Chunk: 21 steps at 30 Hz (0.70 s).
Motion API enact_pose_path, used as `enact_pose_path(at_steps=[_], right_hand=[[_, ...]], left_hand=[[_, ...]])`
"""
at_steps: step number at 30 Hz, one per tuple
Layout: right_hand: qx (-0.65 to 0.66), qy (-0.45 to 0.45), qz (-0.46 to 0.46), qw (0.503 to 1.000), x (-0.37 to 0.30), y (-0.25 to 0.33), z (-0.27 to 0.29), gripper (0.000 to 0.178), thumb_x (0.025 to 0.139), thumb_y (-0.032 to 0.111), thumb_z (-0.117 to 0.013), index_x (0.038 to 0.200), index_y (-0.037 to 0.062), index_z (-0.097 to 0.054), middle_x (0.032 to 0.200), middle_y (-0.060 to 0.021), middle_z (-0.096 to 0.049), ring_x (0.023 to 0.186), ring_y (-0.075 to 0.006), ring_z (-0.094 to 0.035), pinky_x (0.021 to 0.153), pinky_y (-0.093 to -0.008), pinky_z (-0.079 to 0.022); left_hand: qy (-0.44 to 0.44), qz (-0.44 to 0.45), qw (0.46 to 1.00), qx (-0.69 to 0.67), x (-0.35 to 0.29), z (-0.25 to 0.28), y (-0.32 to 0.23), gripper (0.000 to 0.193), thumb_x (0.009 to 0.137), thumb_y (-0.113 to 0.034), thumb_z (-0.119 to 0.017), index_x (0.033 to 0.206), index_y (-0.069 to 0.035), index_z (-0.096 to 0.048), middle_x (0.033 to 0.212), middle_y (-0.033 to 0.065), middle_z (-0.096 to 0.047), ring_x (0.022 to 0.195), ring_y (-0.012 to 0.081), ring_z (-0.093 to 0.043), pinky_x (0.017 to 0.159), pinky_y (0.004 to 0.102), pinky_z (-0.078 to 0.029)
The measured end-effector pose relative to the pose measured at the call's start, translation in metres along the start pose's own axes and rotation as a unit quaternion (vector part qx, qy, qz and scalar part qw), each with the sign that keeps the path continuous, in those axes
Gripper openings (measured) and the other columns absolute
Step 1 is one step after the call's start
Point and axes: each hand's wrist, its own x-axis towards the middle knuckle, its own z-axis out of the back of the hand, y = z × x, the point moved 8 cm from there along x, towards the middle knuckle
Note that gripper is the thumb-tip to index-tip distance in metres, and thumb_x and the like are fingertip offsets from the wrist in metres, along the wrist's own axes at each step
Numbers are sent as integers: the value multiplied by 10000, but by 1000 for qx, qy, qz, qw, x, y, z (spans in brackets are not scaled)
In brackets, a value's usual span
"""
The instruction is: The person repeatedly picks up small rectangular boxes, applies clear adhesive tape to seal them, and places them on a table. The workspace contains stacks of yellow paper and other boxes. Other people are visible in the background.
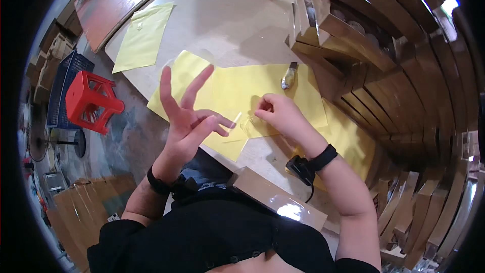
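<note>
Over the yellow sheets on the table, my left hand has two fingers raised and spread. Its other fingertips pinch a short, thin white strip. To the right, my right hand is closed, thumb against curled fingers; whatever it pinches is too small to make out. Between the hands lies a thin, clear, crumpled piece, perhaps film or tape, on the yellow paper. Beyond my right hand rests a small tool with a yellowish wrapped handle and a dark tip.
Another yellow sheet lies at the table's far left. Cardboard boxes are stacked high along the right. One brown box sits against my front. On the floor at left stand a red stool and a blue crate.
</note>
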Motion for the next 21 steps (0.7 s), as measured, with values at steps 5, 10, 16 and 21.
enact_pose_path(at_steps=[5, 10, 16, 21], right_hand=[[-317, -88, -15, 944, -1, 14, 2, 286, 846, 293, -699, 822, 17, -628, 778, -159, -664, 760, -333, -655, 655, -414, -505], [21, -26, 7, 999, -13, 19, 14, 284, 900, 317, -675, 887, 34, -664, 788, -84, -664, 801, -209, -646, 717, -346, -498], [308, 62, 52, 948, -57, 70, 33, 193, 934, 229, -660, 907, 38, -669, 844, 16, -630, 843, -99, -556, 783, -279, -439], [236, -244, 204, 918, -111, 78, 100, 34, 904, 31, -658, 925, 26, -632, 974, -41, -594, 899, -122, -541, 820, -250, -424]], left_hand=[[57, 45, 992, -102, 0, 6, 1, 1019, 870, 120, -363, 1497, -419, 232, 1569, 317, -146, 866, 309, -725, 663, 319, -595], [76, 27, 987, -138, 8, -7, -10, 1055, 849, 131, -375, 1486, -431, 251, 1575, 315, -127, 908, 327, -719, 664, 310, -589], [199, 20, 978, -66, 13, -50, -18, 1103, 854, 147, -407, 1453, -454, 298, 1565, 314, -159, 975, 326, -702, 665, 300, -573], [101, 113, 952, -265, 8, -65, -9, 1146, 785, 125, -416, 1451, -468, 303, 1589, 306, 57, 1240, 432, -552, 865, 418, -595]])
